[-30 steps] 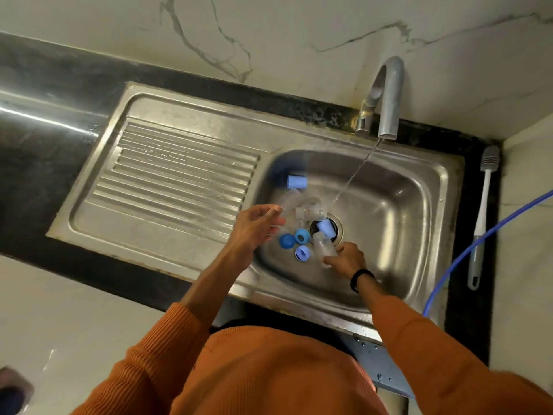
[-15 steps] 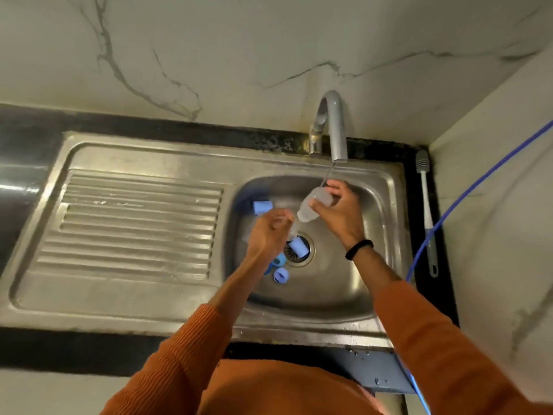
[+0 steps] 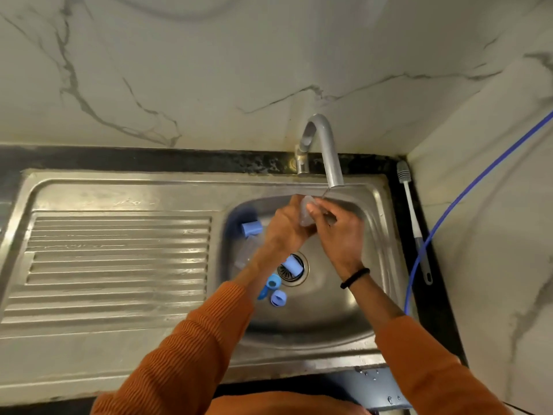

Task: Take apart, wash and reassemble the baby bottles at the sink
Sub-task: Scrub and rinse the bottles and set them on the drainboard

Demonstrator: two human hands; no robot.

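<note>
sleeves (image 3: 191,348): orange, ribbed knit | right wrist: black band (image 3: 355,277)

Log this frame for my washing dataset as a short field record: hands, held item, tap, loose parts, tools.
hands: left hand and right hand, both raised under the tap
held item: clear bottle, gripped by both hands
tap: thin stream running
loose parts: blue caps and rings in the sink
tools: brush on the counter, right of the sink
</note>
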